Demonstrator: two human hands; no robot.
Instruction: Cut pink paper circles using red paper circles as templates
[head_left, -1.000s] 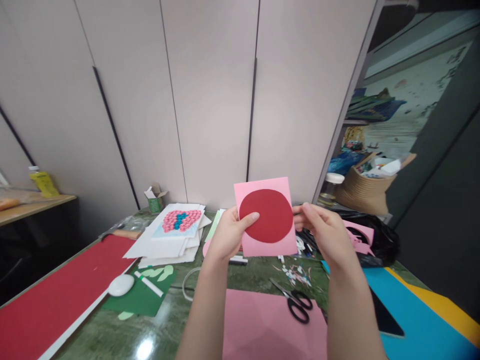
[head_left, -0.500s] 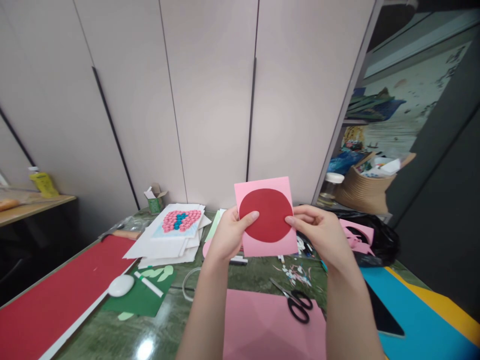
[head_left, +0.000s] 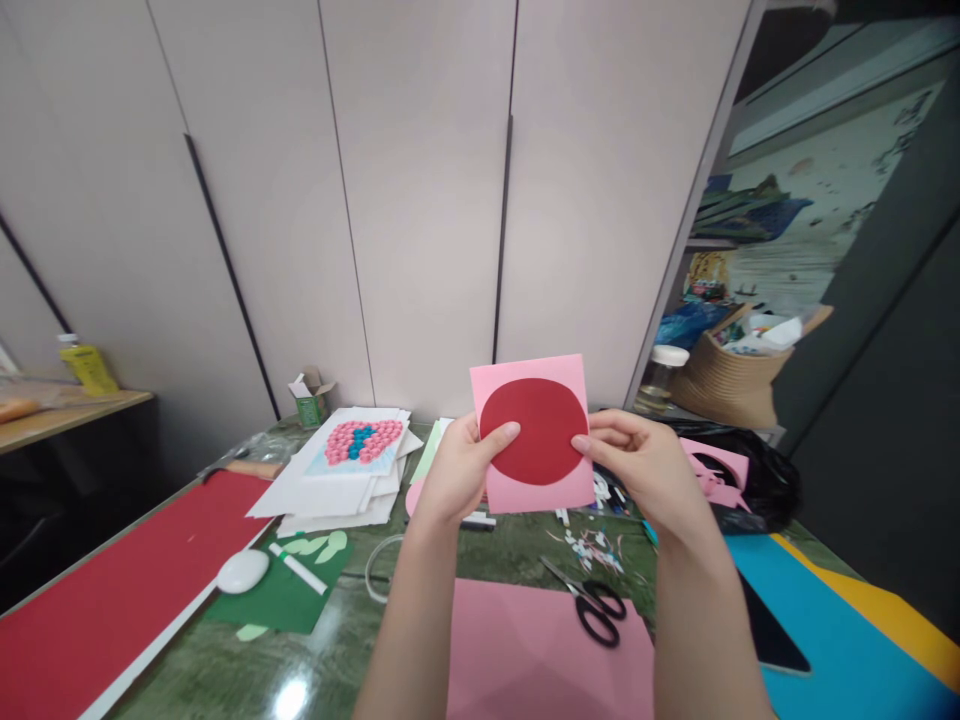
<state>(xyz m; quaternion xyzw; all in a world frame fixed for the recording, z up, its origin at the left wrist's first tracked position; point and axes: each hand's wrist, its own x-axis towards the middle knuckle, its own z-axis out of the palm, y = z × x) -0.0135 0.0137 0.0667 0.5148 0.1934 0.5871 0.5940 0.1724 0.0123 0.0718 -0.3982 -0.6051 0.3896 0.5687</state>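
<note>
Between both hands, a pink square of paper (head_left: 501, 492) is held upright above the table, with a red paper circle (head_left: 547, 420) lying flat against its front. My left hand (head_left: 465, 465) grips the left side, thumb pressed on the circle and fingers behind. On the right edge, my right hand (head_left: 634, 455) pinches the paper, its thumb tip on the circle's rim. Below lies a larger pink sheet (head_left: 517, 650), with black-handled scissors (head_left: 600, 610) resting on it, blades pointing up and left.
Paper scraps (head_left: 592, 550) lie beyond the scissors. At left are a green sheet (head_left: 277, 605) with a white marker (head_left: 298, 568), a white mouse (head_left: 242, 571), a red sheet (head_left: 127, 590) and stacked white papers (head_left: 315, 492). A blue sheet (head_left: 840, 620) is at right.
The pink square and red circle have shifted very slightly to the right, along with both hands. The grip is the same, and the things on the table have stayed put.
</note>
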